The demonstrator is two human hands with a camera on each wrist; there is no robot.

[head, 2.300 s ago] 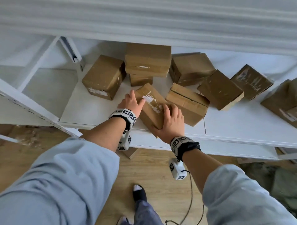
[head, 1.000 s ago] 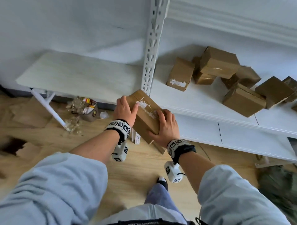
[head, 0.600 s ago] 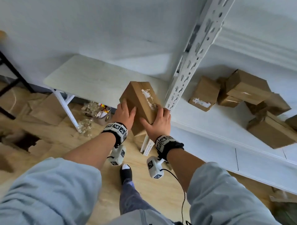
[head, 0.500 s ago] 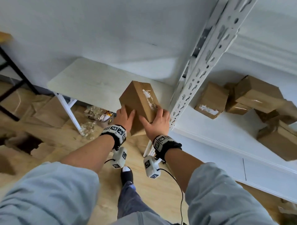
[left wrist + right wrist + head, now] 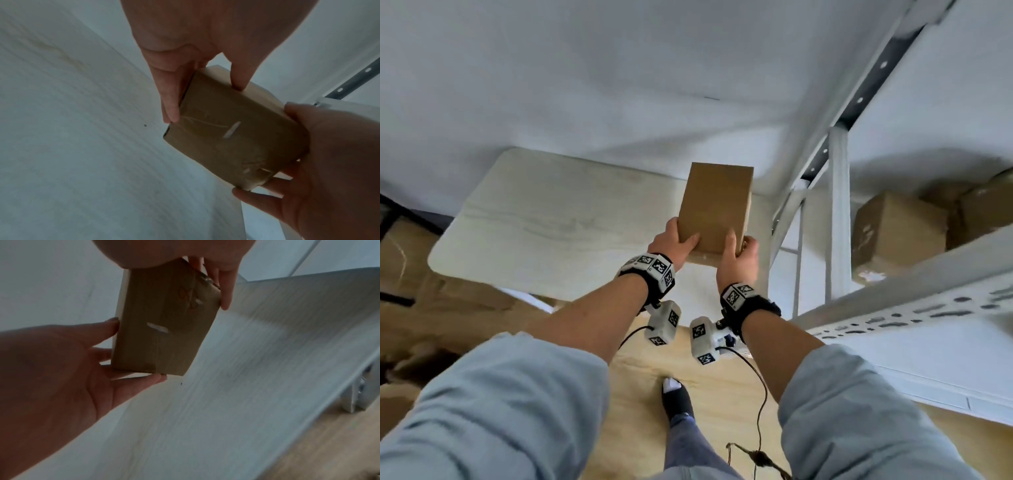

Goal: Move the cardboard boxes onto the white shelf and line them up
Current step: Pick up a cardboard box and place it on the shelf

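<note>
Since the earlier pictures, one cardboard box (image 5: 714,209) is coming away from the heap on the metal rack and is travelling leftward, past the rack's upright post (image 5: 839,219), so that it is now hanging over the pale, wood-grained white shelf (image 5: 544,219). Both hands are carrying it. The left hand (image 5: 671,245) is grasping the near left corner, thumb on the top face and fingers (image 5: 170,104) running down the side; the right hand (image 5: 738,260) is clasping the near right corner, thumb up top and fingers curling under and round the edge. The box is being held clear of the surface, long axis pointing away from the person; the wrist views are showing its underside well above the boards.

As for progress, things are looking early: no box is sitting on the white shelf in any view, so this one is apparently the first to go down, and the lining-up is not yet starting. Several more boxes (image 5: 897,233) are waiting in a jumble on the metal rack (image 5: 914,301) to the right; how many is hard to tell, since the frame is cutting them off.

For writing, nothing readable is showing. The underside is bearing a faint orange scribble (image 5: 186,296) and a small white scuff (image 5: 157,327), and the nearest rack box is carrying a pale, blurred mark (image 5: 868,234), none of it legible. The wristbands are wearing black-and-white square marker patterns (image 5: 736,296), not text.
</note>
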